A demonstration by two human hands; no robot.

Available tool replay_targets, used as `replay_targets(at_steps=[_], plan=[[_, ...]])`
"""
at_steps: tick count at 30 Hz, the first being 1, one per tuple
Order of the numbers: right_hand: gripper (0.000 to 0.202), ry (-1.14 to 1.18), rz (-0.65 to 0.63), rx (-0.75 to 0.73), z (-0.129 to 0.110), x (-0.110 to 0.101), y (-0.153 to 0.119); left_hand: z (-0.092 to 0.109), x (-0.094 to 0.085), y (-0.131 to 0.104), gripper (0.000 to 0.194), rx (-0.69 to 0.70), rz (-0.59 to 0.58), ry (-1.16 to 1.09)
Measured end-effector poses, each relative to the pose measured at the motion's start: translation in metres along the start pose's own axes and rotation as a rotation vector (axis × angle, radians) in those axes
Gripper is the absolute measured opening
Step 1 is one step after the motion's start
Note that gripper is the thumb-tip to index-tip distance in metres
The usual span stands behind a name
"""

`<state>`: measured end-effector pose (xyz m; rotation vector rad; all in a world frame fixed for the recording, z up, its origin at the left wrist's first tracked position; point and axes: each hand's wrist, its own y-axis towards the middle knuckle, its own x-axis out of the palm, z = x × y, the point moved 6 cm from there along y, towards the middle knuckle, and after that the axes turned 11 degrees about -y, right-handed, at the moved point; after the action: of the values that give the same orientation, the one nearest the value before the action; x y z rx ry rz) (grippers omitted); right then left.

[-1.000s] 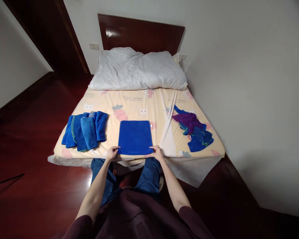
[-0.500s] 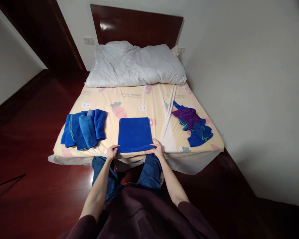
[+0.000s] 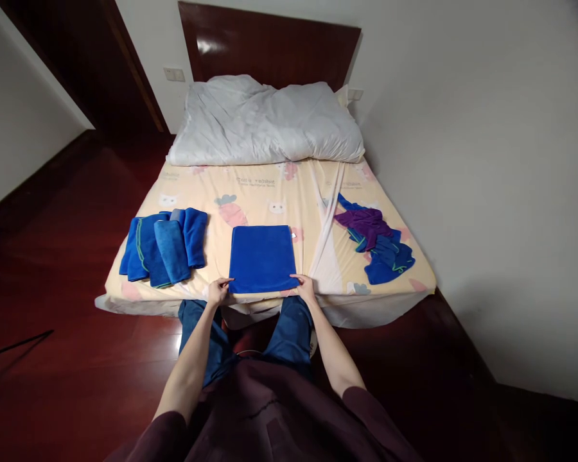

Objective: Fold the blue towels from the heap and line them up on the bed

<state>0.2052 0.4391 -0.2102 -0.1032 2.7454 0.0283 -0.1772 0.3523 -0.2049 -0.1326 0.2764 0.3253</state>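
Note:
A blue towel (image 3: 262, 256) lies flat and square on the bed near its front edge, a small white tag showing at its right side. My left hand (image 3: 217, 291) pinches the towel's near left corner. At the near right corner, my right hand (image 3: 304, 287) grips the cloth between thumb and fingers. To the left sits a group of folded or rolled blue towels (image 3: 171, 250), some with green edging. A crumpled heap of blue cloths (image 3: 385, 256) with green trim lies to the right, a purple cloth (image 3: 363, 224) on top of it.
The bed (image 3: 250, 186) has a pale yellow printed sheet with loose folds right of the middle. A bunched white quilt (image 3: 274, 125) lies against the dark wooden headboard (image 3: 270, 42). The wall (image 3: 486, 192) runs along the right side; dark red floor (image 3: 77, 256) shows at left.
Both hands keep hold of the towel's near corners; the fingers of my right hand have closed in on the cloth. The view has shifted slightly.

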Motion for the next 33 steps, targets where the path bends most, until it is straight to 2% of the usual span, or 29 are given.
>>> replay_targets(at_steps=[9,12,16,20,27,33], plan=[[0.025,0.001,0.075,0.034,-0.002,-0.002,0.005,0.003,0.000,0.005,0.031,-0.044,0.035,-0.001],[0.016,-0.010,0.131,0.059,0.000,-0.003,0.012,0.008,-0.002,0.010,0.037,-0.062,0.065,0.015],[0.035,-0.013,0.200,0.107,0.008,-0.002,0.021,0.015,-0.003,0.014,0.046,-0.077,0.094,0.026],[0.046,0.002,0.217,0.137,0.017,-0.001,0.028,0.017,-0.002,0.014,0.045,-0.075,0.109,-0.009],[0.048,0.017,0.172,0.170,0.029,-0.006,0.033,0.007,0.000,0.019,0.048,-0.122,0.155,-0.149],[0.047,0.015,0.198,0.203,0.037,-0.006,0.037,-0.004,0.002,0.026,0.045,-0.192,0.222,-0.232]])
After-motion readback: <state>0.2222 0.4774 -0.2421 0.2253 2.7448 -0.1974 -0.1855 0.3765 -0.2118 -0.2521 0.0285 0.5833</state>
